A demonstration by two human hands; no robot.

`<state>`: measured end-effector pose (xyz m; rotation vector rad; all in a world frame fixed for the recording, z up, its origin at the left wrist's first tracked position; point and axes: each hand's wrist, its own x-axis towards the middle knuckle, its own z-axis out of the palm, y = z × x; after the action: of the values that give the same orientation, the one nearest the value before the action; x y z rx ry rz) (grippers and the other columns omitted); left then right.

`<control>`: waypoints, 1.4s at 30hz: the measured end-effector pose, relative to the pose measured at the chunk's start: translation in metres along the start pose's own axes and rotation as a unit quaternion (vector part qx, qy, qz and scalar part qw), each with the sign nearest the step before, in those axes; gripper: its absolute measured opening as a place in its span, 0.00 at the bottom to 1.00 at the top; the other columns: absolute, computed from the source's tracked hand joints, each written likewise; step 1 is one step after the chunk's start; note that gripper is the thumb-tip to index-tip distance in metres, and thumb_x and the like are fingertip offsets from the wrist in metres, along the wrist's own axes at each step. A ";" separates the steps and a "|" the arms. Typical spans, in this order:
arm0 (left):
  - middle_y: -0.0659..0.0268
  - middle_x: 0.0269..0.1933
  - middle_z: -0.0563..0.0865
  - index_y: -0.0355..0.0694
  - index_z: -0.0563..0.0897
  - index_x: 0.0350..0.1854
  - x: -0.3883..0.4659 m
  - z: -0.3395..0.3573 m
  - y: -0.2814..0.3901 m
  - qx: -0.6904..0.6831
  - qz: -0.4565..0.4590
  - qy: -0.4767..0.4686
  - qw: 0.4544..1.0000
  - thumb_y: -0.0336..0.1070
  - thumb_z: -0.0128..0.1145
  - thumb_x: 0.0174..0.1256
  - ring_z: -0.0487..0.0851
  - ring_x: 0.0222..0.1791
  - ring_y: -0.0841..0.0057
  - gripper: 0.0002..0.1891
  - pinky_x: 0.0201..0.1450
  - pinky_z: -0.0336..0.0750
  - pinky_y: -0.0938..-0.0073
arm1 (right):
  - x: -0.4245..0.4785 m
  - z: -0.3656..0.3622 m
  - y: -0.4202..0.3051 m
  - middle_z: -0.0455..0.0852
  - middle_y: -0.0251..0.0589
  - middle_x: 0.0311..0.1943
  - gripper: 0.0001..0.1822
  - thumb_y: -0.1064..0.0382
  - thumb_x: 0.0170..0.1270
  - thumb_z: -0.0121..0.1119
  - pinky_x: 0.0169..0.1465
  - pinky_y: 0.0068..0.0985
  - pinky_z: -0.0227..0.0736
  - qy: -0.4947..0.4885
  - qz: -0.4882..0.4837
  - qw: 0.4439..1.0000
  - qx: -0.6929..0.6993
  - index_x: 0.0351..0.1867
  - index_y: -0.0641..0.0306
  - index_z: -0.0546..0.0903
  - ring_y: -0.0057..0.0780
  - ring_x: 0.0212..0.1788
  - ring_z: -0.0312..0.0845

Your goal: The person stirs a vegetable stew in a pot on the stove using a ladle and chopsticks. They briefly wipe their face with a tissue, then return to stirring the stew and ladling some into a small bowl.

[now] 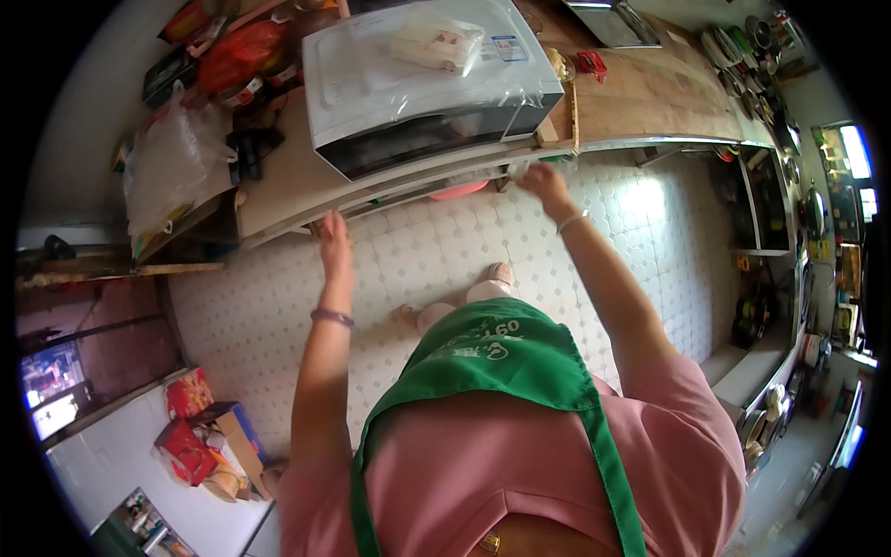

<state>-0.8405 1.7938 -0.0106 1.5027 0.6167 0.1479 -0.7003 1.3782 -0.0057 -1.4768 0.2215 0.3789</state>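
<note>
A white microwave oven [390, 83] with a dark door stands on a wooden counter [647, 104], and a clear plastic packet [438, 43] lies on its top. My left hand [335, 240] is raised near the counter's front edge, fingers extended, with nothing visible in it. At the edge below the microwave's right corner is my right hand [543, 182], fingers bent around or against something pale and translucent that is too blurred to name. Beneath the counter, between the hands, a pink basin [457, 190] shows in part.
A white plastic bag [177, 163] and a red bag [240, 56] sit left of the microwave. A metal tray [616, 24] and a small red packet [592, 64] lie to its right. Opened boxes [240, 445] stand at lower left. Patterned tile floor [418, 244] spreads below.
</note>
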 end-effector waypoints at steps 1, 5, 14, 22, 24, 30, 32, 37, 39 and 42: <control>0.61 0.68 0.70 0.37 0.65 0.69 -0.020 -0.008 -0.011 0.039 -0.041 -0.016 0.998 0.52 0.51 0.71 0.67 0.67 0.73 0.31 0.67 0.60 0.72 | -0.018 0.008 0.022 0.83 0.44 0.42 0.20 0.71 0.60 0.64 0.50 0.27 0.80 -0.014 -0.003 0.994 -0.105 0.53 0.76 0.75 0.32 0.45 0.82; 0.60 0.53 0.85 0.39 0.81 0.56 -0.105 -0.032 -0.057 0.167 -0.055 -0.140 0.974 0.44 0.53 0.69 0.81 0.54 0.70 0.19 0.57 0.72 0.68 | -0.091 0.080 0.048 0.87 0.44 0.37 0.16 0.65 0.61 0.65 0.41 0.24 0.80 -0.152 0.103 0.962 -0.200 0.48 0.70 0.82 0.29 0.40 0.84; 0.51 0.43 0.84 0.41 0.87 0.39 -0.157 -0.049 0.045 0.308 0.235 -0.243 0.889 0.37 0.60 0.58 0.83 0.39 0.53 0.10 0.45 0.77 0.58 | -0.157 0.256 0.020 0.87 0.45 0.35 0.11 0.62 0.57 0.64 0.44 0.30 0.78 -0.375 -0.214 0.816 -0.385 0.41 0.61 0.86 0.37 0.37 0.84; 0.58 0.39 0.84 0.40 0.86 0.29 -0.187 -0.160 0.044 0.337 0.278 0.034 0.899 0.29 0.68 0.46 0.83 0.38 0.58 0.06 0.42 0.76 0.63 | -0.184 0.396 0.030 0.87 0.44 0.33 0.11 0.59 0.57 0.61 0.42 0.32 0.78 -0.476 -0.199 0.789 -0.335 0.39 0.59 0.86 0.37 0.36 0.84; 0.59 0.38 0.84 0.40 0.85 0.28 -0.192 -0.193 0.034 0.332 0.180 0.068 0.923 0.29 0.69 0.45 0.83 0.40 0.60 0.06 0.43 0.76 0.65 | -0.187 0.426 0.044 0.87 0.44 0.33 0.12 0.59 0.57 0.60 0.41 0.31 0.78 -0.537 -0.197 0.756 -0.318 0.40 0.59 0.86 0.37 0.35 0.84; 0.61 0.34 0.85 0.42 0.84 0.27 -0.196 -0.255 0.033 0.296 0.160 0.158 0.929 0.29 0.68 0.46 0.82 0.41 0.60 0.06 0.46 0.74 0.64 | -0.187 0.510 0.028 0.87 0.40 0.32 0.15 0.57 0.59 0.59 0.39 0.26 0.76 -0.690 0.009 0.662 -0.292 0.43 0.62 0.87 0.26 0.34 0.82; 0.61 0.35 0.85 0.42 0.83 0.27 -0.190 -0.274 0.039 0.293 0.159 0.160 0.929 0.29 0.68 0.48 0.83 0.40 0.60 0.06 0.46 0.74 0.65 | -0.177 0.541 0.025 0.87 0.37 0.31 0.16 0.55 0.60 0.59 0.39 0.24 0.75 -0.725 0.012 0.617 -0.307 0.44 0.63 0.86 0.22 0.35 0.80; 0.62 0.33 0.85 0.40 0.82 0.34 -0.155 -0.335 0.049 0.251 0.142 0.172 0.942 0.27 0.68 0.51 0.83 0.39 0.62 0.09 0.46 0.73 0.66 | -0.153 0.623 0.028 0.80 0.33 0.25 0.18 0.50 0.65 0.56 0.33 0.21 0.68 -0.763 0.101 0.587 -0.252 0.38 0.64 0.85 0.20 0.29 0.72; 0.63 0.34 0.86 0.41 0.83 0.37 -0.135 -0.361 0.058 0.284 0.146 0.194 0.927 0.27 0.68 0.51 0.83 0.37 0.63 0.11 0.44 0.73 0.67 | -0.139 0.667 0.033 0.76 0.31 0.23 0.19 0.49 0.66 0.54 0.31 0.21 0.65 -0.785 0.142 0.558 -0.229 0.32 0.63 0.83 0.19 0.27 0.68; 0.64 0.36 0.87 0.43 0.85 0.41 -0.097 -0.409 0.078 0.363 0.160 0.206 0.894 0.27 0.68 0.52 0.84 0.35 0.65 0.13 0.43 0.74 0.67 | -0.124 0.728 0.050 0.77 0.30 0.24 0.21 0.46 0.67 0.53 0.31 0.20 0.68 -0.756 0.257 0.578 -0.171 0.30 0.64 0.81 0.21 0.27 0.71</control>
<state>-1.0905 2.1176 0.1131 2.3318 0.8077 0.5490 -0.8956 2.0892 0.0594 -0.9236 -0.8945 2.1020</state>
